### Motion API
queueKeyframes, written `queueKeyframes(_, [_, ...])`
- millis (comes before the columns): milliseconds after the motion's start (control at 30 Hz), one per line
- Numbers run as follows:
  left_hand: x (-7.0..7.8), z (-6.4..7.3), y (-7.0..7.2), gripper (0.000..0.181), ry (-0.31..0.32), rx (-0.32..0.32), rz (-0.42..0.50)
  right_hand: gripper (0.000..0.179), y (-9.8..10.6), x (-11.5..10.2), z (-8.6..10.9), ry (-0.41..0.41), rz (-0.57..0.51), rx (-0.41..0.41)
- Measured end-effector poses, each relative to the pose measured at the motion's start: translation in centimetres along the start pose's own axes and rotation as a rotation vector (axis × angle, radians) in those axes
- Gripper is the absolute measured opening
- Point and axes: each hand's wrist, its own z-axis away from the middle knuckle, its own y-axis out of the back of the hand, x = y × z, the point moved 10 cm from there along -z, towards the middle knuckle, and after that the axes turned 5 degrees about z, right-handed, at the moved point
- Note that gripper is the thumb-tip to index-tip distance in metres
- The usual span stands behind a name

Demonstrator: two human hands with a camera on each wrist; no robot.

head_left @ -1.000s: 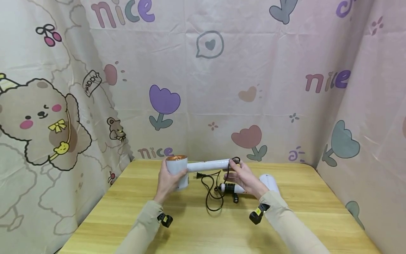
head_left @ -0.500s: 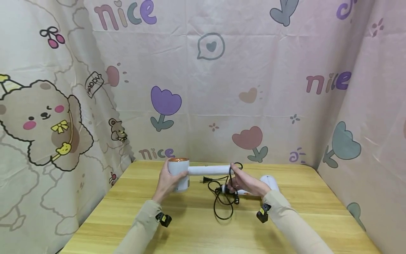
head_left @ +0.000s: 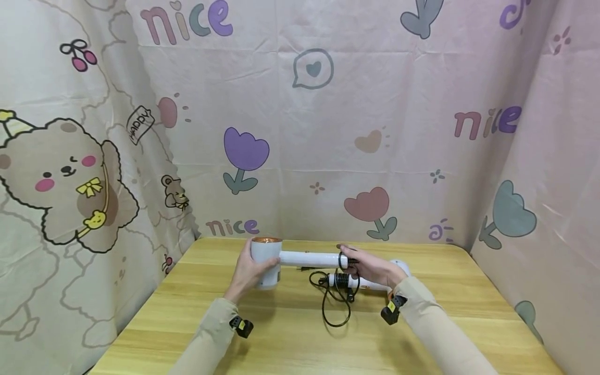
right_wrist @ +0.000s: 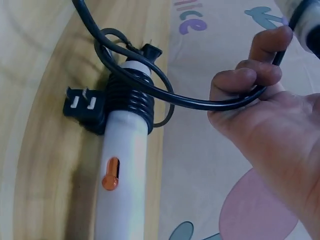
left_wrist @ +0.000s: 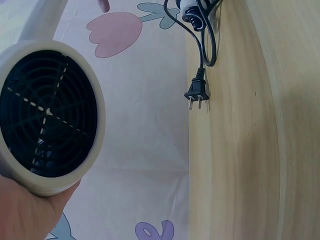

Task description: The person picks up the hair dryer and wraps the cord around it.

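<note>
From where I stand, the held hair dryer (head_left: pixel 266 263) has its head in the curled grip of the left hand (head_left: pixel 247 273), and its handle (head_left: pixel 309 259) runs level out to the right hand (head_left: pixel 375 266), the nearer one to its tip, whose bent fingers hold a black cord (right_wrist: pixel 200 104). I count two hair dryers, the second dryer (right_wrist: pixel 125 175) lying on the table (head_left: pixel 290 338) below the right hand, and two plugs: one plug (left_wrist: pixel 197 90) between the hands, another plug (right_wrist: pixel 84 107) below the right hand, beside the wound handle.
</note>
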Motion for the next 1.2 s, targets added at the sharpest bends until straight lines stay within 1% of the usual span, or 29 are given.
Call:
queueKeyframes(100, [0.1, -0.1, 0.0, 0.088, 0.008, -0.001, 0.011, 0.075, 0.0, -0.1, 0.0, -0.002, 0.007, 0.0])
queueKeyframes(200, [0.3, -0.1, 0.0, 0.087, 0.015, -0.007, 0.021, 0.074, -0.5, -0.4, 0.0, 0.008, 0.012, -0.033])
queueKeyframes(333, [0.2, -0.1, -0.1, 0.085, 0.023, -0.022, 0.051, 0.068, -1.3, -0.8, -0.1, 0.05, -0.021, -0.084])
queueKeyframes(400, [0.1, -0.1, -0.2, 0.084, 0.027, -0.025, 0.062, 0.066, -1.4, -0.9, -0.2, 0.073, -0.045, -0.095])
queueKeyframes(500, [0.0, -0.2, -0.4, 0.084, 0.027, -0.025, 0.061, 0.068, -1.0, -1.0, -0.1, 0.079, -0.054, -0.075])
queueKeyframes(567, [0.0, -0.3, -0.4, 0.085, 0.036, -0.026, 0.048, 0.07, -0.6, -1.0, 0.0, 0.074, -0.031, -0.045])
queueKeyframes(667, [-0.2, -0.5, -0.4, 0.087, 0.068, -0.03, 0.027, 0.069, 0.0, -1.1, 0.1, 0.074, 0.026, 0.007])
queueKeyframes(800, [-0.6, -0.7, -0.4, 0.088, 0.102, -0.036, 0.007, 0.066, 0.7, -1.4, 0.1, 0.098, 0.136, 0.073])
queueKeyframes(867, [-0.7, -0.8, -0.3, 0.088, 0.101, -0.036, -0.006, 0.062, 1.1, -1.6, 0.2, 0.112, 0.221, 0.117])
queueKeyframes(967, [-0.9, -0.8, -0.2, 0.088, 0.097, -0.031, -0.044, 0.057, 1.4, -2.4, 0.4, 0.155, 0.388, 0.193])
queueKeyframes(1067, [-0.9, -0.9, 0.0, 0.09, 0.078, -0.018, -0.087, 0.051, 1.1, -3.5, 0.5, 0.233, 0.569, 0.258])
queueKeyframes(1133, [-0.8, -0.9, 0.0, 0.091, 0.065, -0.012, -0.107, 0.046, 0.7, -4.3, 0.6, 0.301, 0.675, 0.301])
queueKeyframes(1200, [-0.8, -0.9, 0.0, 0.091, 0.056, -0.003, -0.119, 0.042, 0.2, -5.1, 0.9, 0.392, 0.788, 0.35])
